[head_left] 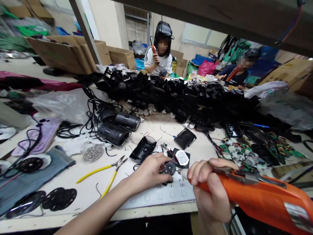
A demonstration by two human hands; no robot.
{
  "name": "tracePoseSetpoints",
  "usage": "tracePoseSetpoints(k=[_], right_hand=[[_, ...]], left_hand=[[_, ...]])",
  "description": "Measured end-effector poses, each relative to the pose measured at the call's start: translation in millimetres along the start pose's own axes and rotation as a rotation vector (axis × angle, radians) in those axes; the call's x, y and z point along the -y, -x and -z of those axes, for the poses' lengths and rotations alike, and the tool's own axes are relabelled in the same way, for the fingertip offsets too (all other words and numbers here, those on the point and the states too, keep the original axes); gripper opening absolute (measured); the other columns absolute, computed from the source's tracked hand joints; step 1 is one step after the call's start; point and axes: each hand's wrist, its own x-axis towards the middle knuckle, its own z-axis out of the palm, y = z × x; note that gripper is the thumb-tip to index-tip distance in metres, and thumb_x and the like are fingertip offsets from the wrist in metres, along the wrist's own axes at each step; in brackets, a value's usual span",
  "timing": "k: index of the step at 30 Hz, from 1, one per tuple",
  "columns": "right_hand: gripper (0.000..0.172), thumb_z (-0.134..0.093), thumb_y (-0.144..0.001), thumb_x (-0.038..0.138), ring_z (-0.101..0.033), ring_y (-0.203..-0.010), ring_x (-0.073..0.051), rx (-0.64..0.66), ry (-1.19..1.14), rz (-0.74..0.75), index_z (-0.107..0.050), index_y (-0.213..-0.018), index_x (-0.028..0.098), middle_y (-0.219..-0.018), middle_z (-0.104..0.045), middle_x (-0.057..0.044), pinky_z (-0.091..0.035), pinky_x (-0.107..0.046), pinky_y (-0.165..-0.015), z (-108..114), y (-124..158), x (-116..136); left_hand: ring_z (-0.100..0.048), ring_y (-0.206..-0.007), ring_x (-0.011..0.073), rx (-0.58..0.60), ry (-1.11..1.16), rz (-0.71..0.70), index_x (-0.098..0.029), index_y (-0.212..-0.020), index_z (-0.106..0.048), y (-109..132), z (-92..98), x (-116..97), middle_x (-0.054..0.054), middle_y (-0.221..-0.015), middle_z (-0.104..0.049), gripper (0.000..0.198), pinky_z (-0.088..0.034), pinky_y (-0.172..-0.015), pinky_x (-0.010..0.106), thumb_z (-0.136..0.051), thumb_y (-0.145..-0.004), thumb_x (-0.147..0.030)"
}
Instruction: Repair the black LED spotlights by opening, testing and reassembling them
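Note:
My left hand (154,169) grips a small dark round part (170,167) between thumb and fingers, low over a white power strip (160,195). Wrapped in my right hand (210,186) is an orange electric screwdriver (264,199), its bit pointing left and reaching the edge of the round part. Whether the bit sits in a screw is too small to tell. Just behind the part lies a white octagonal piece (182,158) on a black square. An open black housing (143,149) rests beyond my left hand. Yellow-handled cutting pliers (107,174) lie spread to the left.
Black cylindrical housings (113,133) and cables stand left of centre, near a round metal mesh (93,153). Black discs (59,198) lie at front left. Circuit boards (249,153) pile up at right. A heap of black parts (166,91) spans the back; two people sit beyond it.

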Motion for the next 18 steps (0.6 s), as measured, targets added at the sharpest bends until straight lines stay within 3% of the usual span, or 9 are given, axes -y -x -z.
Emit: tracePoseSetpoints(k=[2,5,9,13,18], right_hand=[[0.017,-0.059,-0.087,0.024,-0.049,-0.049,-0.012,-0.006,0.010,-0.001,-0.055,-0.104,0.025,-0.061,-0.051,0.006,-0.045,-0.029,-0.050,0.9,-0.6,4.4],[0.016,-0.058,-0.088,0.026,-0.049,-0.049,-0.013,-0.020,0.020,0.011,-0.055,-0.104,0.025,-0.062,-0.051,0.006,-0.044,-0.030,-0.049,2.0,-1.1,9.0],[0.018,-0.059,-0.088,0.027,-0.048,-0.048,-0.013,-0.005,0.017,0.034,-0.054,-0.105,0.025,-0.062,-0.051,0.006,-0.043,-0.030,-0.048,0.3,-0.9,8.8],[0.016,-0.058,-0.090,0.028,-0.049,-0.048,-0.013,0.016,0.052,0.042,-0.054,-0.105,0.026,-0.062,-0.051,0.006,-0.045,-0.031,-0.048,-2.8,0.1,6.9],[0.016,-0.058,-0.091,0.029,-0.050,-0.050,-0.013,0.053,0.082,0.042,-0.052,-0.106,0.027,-0.063,-0.051,0.006,-0.046,-0.031,-0.049,-4.7,1.7,8.9]], left_hand=[[-0.059,-0.066,0.0151,-0.057,0.118,0.127,-0.018,-0.111,-0.066,0.1,-2.0,2.7,0.001,-0.079,-0.065,0.043,-0.047,-0.063,0.027,-0.075,-0.070,-0.029],[-0.062,-0.061,0.0139,-0.162,0.531,0.358,-0.018,-0.115,-0.060,0.0,-7.6,0.1,-0.005,-0.068,-0.060,0.050,-0.051,-0.061,0.027,-0.075,-0.071,-0.035],[-0.068,-0.068,0.0166,-0.211,1.068,0.568,-0.014,-0.114,-0.057,0.9,-17.5,-16.5,0.000,-0.074,-0.065,0.057,-0.058,-0.065,0.031,-0.082,-0.067,-0.034],[-0.066,-0.059,0.0119,-0.228,1.245,0.680,-0.011,-0.111,-0.057,2.4,-24.0,-28.8,0.005,-0.076,-0.069,0.049,-0.055,-0.056,0.022,-0.081,-0.071,-0.025],[-0.062,-0.054,0.0079,-0.274,1.311,0.744,-0.010,-0.114,-0.055,1.4,-24.6,-27.3,0.003,-0.071,-0.069,0.042,-0.051,-0.050,0.016,-0.075,-0.078,-0.014]])
